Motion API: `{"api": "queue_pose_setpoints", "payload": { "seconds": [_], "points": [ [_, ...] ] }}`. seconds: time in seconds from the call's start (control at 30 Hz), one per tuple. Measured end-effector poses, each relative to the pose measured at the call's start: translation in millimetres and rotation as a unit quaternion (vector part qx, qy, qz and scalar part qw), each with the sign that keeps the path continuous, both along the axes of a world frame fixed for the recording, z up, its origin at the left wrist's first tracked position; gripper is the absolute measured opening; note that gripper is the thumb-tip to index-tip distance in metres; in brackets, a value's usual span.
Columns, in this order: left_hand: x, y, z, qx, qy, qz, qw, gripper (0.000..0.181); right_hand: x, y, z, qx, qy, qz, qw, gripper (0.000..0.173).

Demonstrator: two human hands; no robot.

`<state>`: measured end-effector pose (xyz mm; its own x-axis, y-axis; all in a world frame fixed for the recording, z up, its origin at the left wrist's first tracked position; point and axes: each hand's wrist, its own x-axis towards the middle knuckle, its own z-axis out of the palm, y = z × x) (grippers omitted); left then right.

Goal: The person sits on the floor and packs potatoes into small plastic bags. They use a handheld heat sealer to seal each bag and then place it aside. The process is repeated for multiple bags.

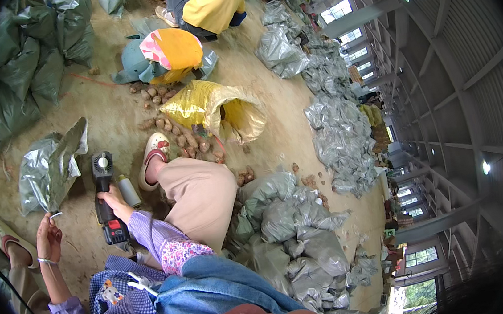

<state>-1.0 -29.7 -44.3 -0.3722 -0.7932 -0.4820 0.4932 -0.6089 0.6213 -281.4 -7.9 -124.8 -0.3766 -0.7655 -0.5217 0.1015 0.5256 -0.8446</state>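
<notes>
My left hand (49, 236) pinches the gathered end of a grey-green plastic bag (43, 169), by a white tie (55, 214). The bag lies on the floor, its other end spread wide. My right hand (116, 201) grips the handle of a black cordless power tool (103, 174) with a red-marked battery pack. A round slotted part sits at the tool's far end. Beside the tool is a whitish cylinder (129, 192); I cannot tell whether it is attached. My right foot in a cream clog (155, 154) rests ahead, near brown tubers (189, 141).
An open yellow woven sack (206, 104) lies ahead. Beyond it are a person in a blue hat (138, 58) and another in a yellow top (215, 3). Stacked green bags (26, 61) line the left. Filled grey bags (297, 235) crowd my right; more bags (339, 133) lie farther right.
</notes>
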Motion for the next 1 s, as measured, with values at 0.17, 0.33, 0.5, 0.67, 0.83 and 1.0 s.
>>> {"api": "queue_pose_setpoints", "payload": {
  "seconds": [0.17, 0.33, 0.5, 0.67, 0.83, 1.0],
  "points": [
    [-8, 0, 5, -0.009, 0.035, -0.018, 0.999, 0.025, -3, -4, 42, -0.049, 0.235, 0.169, 0.956, 0.022],
    [-15, 5, 2, -0.009, 0.048, -0.036, 0.998, 0.027, 26, 6, 117, -0.159, 0.339, 0.241, 0.895, 0.023],
    [-17, 10, -12, -0.01, 0.005, -0.016, 1.0, 0.026, 85, 20, 130, -0.235, 0.213, 0.268, 0.91, 0.028],
    [-20, 13, -9, -0.017, -0.044, -0.002, 0.999, 0.024, 98, 24, 115, -0.177, 0.287, 0.249, 0.908, 0.017],
    [-33, 16, 12, 0.031, -0.081, -0.002, 0.996, 0.024, 85, 21, 106, -0.184, 0.263, 0.216, 0.922, 0.018],
    [-34, 25, 24, 0.027, -0.018, 0.03, 0.999, 0.022, 65, 25, 106, -0.136, 0.162, 0.248, 0.945, 0.021]
  ]
}}
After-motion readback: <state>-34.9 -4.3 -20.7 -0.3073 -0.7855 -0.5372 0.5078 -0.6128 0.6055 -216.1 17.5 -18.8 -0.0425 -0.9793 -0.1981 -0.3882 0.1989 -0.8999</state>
